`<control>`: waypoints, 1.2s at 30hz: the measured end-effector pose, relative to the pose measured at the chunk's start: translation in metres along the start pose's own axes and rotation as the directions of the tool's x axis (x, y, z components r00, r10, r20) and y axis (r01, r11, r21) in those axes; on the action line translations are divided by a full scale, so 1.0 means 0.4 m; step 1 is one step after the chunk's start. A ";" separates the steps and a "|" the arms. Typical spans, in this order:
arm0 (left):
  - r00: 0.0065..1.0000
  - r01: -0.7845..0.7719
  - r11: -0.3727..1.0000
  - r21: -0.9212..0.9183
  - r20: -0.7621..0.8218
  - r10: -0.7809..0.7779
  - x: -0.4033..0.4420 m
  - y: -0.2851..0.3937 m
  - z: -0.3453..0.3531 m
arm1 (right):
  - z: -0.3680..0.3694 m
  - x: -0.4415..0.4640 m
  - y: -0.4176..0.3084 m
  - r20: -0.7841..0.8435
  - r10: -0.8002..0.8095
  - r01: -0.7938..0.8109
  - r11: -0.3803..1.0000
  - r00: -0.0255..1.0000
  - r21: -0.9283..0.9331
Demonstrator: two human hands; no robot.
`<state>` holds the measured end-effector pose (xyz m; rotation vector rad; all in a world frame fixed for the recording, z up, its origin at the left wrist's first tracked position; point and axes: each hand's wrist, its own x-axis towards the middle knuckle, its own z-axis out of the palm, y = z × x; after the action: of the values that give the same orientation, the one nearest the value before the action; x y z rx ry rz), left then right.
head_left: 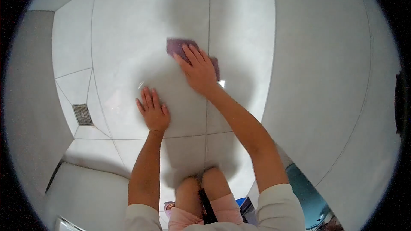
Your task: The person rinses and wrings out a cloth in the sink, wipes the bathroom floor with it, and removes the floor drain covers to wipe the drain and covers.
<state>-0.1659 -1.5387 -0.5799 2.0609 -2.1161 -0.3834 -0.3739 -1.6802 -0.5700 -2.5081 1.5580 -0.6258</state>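
Pressing cloth [175, 47] to floor [128, 51] under flattened right hand [200, 70], not clenching it. Slanting it lengthwise from ahead-left of that hand to its right side, ahead and right of left hand [155, 115]. Resting left hand palm-down, splayed, gripping nothing.

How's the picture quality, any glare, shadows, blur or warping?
Head view: fisheye bowing with black corners; glare spots on the floor, one beside the right hand; soft shadows near both that and the left hand; the cloth looks slightly blurred.
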 end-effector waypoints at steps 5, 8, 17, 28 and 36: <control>1.000 0.004 0.999 0.046 -0.026 -0.003 0.011 0.018 -0.005 | -0.183 -0.103 0.341 -0.067 0.345 -0.349 0.885 0.936 -0.309; 0.998 -0.019 0.999 0.040 -0.058 0.021 0.007 0.013 0.001 | -0.122 0.038 0.531 -0.305 0.510 -0.587 0.763 0.804 -0.270; 0.998 -0.025 0.999 0.045 -0.058 0.027 0.017 0.012 -0.008 | -0.016 0.153 0.084 0.049 -0.143 0.133 0.978 0.989 0.162; 1.000 -0.016 1.000 0.001 -0.020 0.016 -0.004 -0.004 0.001 | -0.052 0.425 0.468 -0.230 0.370 -0.417 0.883 0.900 -0.213; 0.997 0.046 0.999 -0.006 0.059 -0.045 -0.010 -0.004 -0.014 | 0.073 0.191 -0.178 0.160 -0.323 0.253 0.902 0.933 0.349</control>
<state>-0.1626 -1.5352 -0.5750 2.1223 -2.1002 -0.4622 -0.2737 -1.7178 -0.5528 -2.4687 0.9281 -0.5661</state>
